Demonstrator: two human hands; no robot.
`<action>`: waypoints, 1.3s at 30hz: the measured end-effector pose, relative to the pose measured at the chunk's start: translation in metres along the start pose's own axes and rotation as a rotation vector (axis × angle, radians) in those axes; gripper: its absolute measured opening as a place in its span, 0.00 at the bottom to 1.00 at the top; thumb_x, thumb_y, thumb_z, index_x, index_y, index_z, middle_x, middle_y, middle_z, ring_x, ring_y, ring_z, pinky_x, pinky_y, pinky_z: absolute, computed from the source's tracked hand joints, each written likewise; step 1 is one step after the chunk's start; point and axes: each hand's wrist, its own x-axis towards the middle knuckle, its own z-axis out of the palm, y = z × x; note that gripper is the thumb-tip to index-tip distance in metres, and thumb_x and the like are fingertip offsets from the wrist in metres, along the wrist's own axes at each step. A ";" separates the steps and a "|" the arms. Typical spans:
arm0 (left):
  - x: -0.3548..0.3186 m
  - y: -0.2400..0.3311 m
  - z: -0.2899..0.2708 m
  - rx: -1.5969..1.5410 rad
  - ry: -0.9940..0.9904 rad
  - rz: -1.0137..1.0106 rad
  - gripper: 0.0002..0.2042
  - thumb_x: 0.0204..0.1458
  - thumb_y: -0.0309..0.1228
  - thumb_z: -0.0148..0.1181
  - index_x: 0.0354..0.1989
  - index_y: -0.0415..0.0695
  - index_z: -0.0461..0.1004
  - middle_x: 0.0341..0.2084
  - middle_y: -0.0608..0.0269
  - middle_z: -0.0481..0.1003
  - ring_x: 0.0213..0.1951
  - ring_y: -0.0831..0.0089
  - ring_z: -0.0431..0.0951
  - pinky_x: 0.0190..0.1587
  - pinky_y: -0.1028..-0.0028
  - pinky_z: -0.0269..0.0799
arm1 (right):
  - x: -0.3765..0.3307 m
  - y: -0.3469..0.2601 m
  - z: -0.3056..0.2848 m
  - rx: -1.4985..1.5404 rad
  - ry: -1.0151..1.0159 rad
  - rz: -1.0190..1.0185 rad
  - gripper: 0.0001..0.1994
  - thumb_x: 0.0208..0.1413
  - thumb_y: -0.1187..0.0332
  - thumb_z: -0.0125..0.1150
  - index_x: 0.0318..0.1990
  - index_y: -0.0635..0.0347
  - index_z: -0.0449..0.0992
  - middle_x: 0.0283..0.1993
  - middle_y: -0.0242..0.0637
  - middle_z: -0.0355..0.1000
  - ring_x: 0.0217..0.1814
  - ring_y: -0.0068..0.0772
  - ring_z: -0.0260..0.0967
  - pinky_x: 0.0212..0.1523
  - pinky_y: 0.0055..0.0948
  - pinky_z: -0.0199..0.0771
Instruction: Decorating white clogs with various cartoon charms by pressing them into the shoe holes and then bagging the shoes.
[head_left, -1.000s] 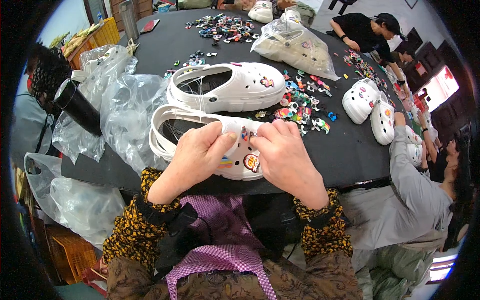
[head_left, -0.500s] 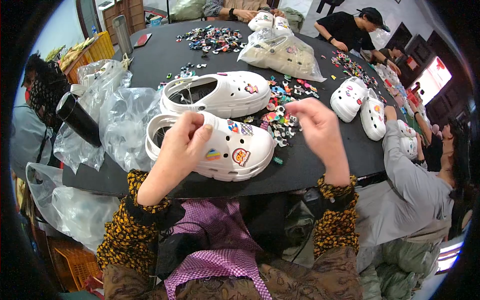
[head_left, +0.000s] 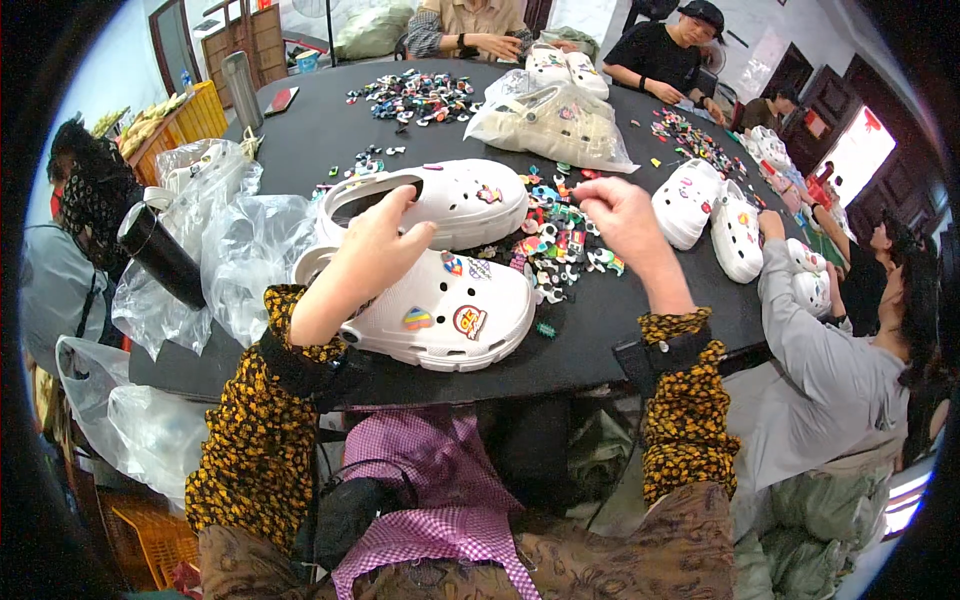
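Two white clogs lie side by side before me, toes to the right. The nearer clog (head_left: 440, 330) carries several colourful shoe charms, among them a round red one and a rainbow one. On the far clog (head_left: 465, 215) a few charms sit near the toe. My left hand (head_left: 375, 250) is over the heel side of the pair, thumb and forefinger apart, nothing visible in it. Right of the toes, my right hand (head_left: 635, 225) hovers at the charm pile (head_left: 560, 235) with fingertips pinched; what they hold, if anything, is too small to name.
Clear plastic bags (head_left: 255, 250) and a black cylinder (head_left: 160, 250) lie to the left. Beyond the clogs are a bagged pair of clogs (head_left: 555, 125) and another charm heap (head_left: 415, 97). At right stands another white pair (head_left: 735, 230), near a co-worker's grey sleeve (head_left: 790, 300).
My left hand has loosened from a closed grip on the near clog and shifted up toward the far one. My right hand has moved slightly up, still pinched.
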 end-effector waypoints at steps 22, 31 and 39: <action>-0.004 -0.010 0.007 0.066 0.045 0.090 0.21 0.48 0.33 0.48 0.52 0.40 0.69 0.44 0.51 0.71 0.49 0.55 0.69 0.53 0.60 0.59 | -0.008 0.043 0.030 -0.368 -0.177 0.124 0.10 0.48 0.72 0.57 0.39 0.60 0.76 0.41 0.51 0.72 0.47 0.51 0.69 0.50 0.43 0.69; -0.004 -0.009 0.007 0.064 0.046 0.084 0.21 0.48 0.33 0.48 0.50 0.39 0.69 0.44 0.51 0.72 0.48 0.56 0.69 0.53 0.61 0.60 | -0.007 0.050 0.021 -0.354 -0.045 0.108 0.11 0.47 0.75 0.54 0.40 0.65 0.74 0.38 0.49 0.72 0.43 0.48 0.71 0.47 0.39 0.69; -0.002 -0.008 0.005 0.054 0.021 0.063 0.20 0.48 0.34 0.48 0.50 0.38 0.70 0.45 0.50 0.73 0.49 0.55 0.70 0.54 0.61 0.60 | -0.007 0.061 0.034 -0.432 -0.063 0.021 0.11 0.47 0.76 0.54 0.40 0.60 0.76 0.41 0.49 0.71 0.49 0.51 0.68 0.51 0.42 0.68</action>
